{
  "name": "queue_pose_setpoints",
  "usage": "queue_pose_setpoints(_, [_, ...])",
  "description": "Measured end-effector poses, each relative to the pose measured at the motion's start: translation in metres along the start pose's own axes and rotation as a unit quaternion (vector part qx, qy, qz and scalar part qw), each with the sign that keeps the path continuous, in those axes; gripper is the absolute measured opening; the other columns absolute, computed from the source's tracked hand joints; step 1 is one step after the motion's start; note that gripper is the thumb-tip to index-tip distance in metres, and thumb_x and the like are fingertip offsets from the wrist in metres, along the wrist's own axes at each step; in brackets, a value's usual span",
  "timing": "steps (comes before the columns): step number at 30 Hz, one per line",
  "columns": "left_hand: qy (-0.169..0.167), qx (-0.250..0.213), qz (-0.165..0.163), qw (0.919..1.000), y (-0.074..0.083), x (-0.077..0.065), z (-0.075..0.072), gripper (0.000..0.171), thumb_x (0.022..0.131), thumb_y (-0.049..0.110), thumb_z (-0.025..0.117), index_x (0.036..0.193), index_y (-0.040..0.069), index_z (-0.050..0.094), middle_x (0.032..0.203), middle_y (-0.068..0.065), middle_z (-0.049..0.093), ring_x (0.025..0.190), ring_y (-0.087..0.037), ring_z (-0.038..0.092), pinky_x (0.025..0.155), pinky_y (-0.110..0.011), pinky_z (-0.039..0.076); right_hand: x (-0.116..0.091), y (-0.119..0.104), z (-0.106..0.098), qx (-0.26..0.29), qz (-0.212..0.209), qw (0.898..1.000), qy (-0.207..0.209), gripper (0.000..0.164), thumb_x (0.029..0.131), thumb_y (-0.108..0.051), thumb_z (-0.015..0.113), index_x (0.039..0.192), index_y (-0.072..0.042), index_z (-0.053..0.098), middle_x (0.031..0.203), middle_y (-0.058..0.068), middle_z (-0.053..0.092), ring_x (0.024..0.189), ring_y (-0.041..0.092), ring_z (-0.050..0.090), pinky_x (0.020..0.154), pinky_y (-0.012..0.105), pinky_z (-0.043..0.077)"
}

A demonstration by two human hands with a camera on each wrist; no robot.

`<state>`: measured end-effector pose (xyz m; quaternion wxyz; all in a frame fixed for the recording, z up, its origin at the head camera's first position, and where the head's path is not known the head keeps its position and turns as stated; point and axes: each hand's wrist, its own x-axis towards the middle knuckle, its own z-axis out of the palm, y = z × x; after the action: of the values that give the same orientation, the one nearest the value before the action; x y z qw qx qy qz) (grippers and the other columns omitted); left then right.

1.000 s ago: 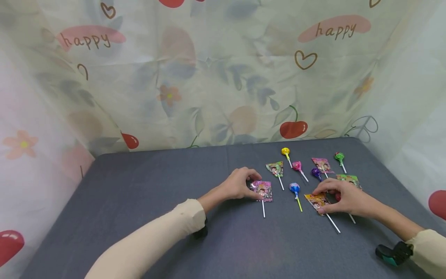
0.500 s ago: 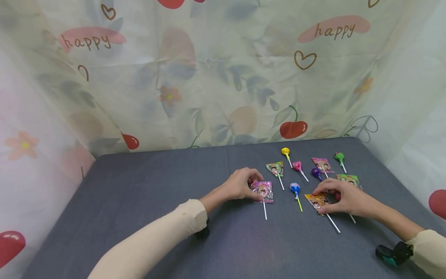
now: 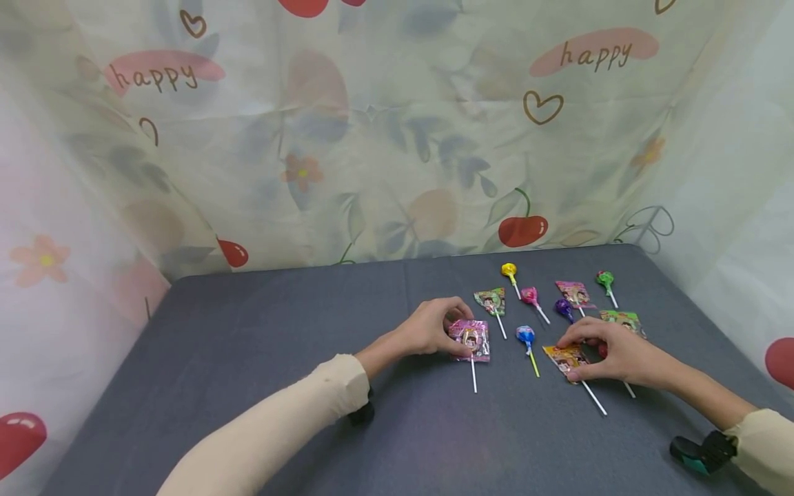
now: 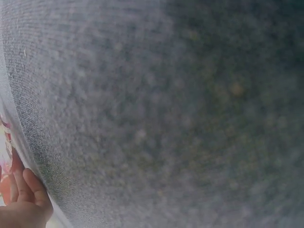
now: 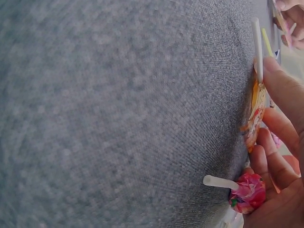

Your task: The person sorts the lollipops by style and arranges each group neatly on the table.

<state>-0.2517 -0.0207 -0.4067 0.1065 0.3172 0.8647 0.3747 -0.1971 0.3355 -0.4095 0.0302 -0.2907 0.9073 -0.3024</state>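
Note:
My left hand (image 3: 434,326) pinches a lollipop in a flat pink wrapper (image 3: 473,342) by its left side, the white stick pointing toward me. Off to the right, my right hand (image 3: 620,351) holds a lollipop in a flat orange wrapper (image 3: 566,359) between thumb and fingers, low over the cloth. A round lollipop in pink-red foil (image 5: 249,192) lies under the right palm, mostly hidden from the head view. Between the hands is a blue lollipop (image 3: 525,335) with a yellow stick. The left wrist view shows mostly cloth and a blurred edge of the left hand (image 4: 28,199).
Several more lollipops lie behind the hands: yellow (image 3: 509,270), pink (image 3: 530,296), purple (image 3: 564,308), round green (image 3: 604,279), flat green ones (image 3: 491,301) and a flat pink one (image 3: 573,293). A dark grey cloth (image 3: 279,331) covers the table, with a printed curtain (image 3: 372,138) behind.
My left hand and the pink-wrapped lollipop have shifted slightly right, toward the blue lollipop. My right hand and the orange-wrapped lollipop stay in place.

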Motion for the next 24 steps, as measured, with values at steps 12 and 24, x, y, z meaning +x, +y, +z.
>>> queue_pose_setpoints(12, [-0.013, -0.034, 0.011, 0.9993, -0.0016, -0.0022, -0.0017, 0.047, 0.078, 0.016, 0.091, 0.119, 0.015, 0.067, 0.107, -0.001, 0.066, 0.086, -0.012, 0.062, 0.076, -0.026, 0.049, -0.0017, 0.0008, 0.0007, 0.0, -0.004, 1.0, 0.008, 0.035, 0.079, -0.029, 0.09, 0.11, -0.025, 0.074, 0.113, -0.007, 0.065, 0.098, 0.014, 0.055, 0.073, 0.03, 0.042])
queue_pose_setpoints(24, [-0.01, -0.041, 0.017, 0.999, -0.0013, -0.0059, -0.0017, 0.037, 0.08, 0.014, 0.089, 0.113, 0.014, 0.072, 0.115, -0.005, 0.066, 0.067, -0.011, 0.055, 0.065, -0.024, 0.046, -0.0012, 0.0017, 0.0035, -0.002, -0.007, 1.0, 0.014, 0.036, 0.079, -0.028, 0.09, 0.111, -0.025, 0.074, 0.112, -0.007, 0.065, 0.096, 0.014, 0.054, 0.072, 0.03, 0.042])
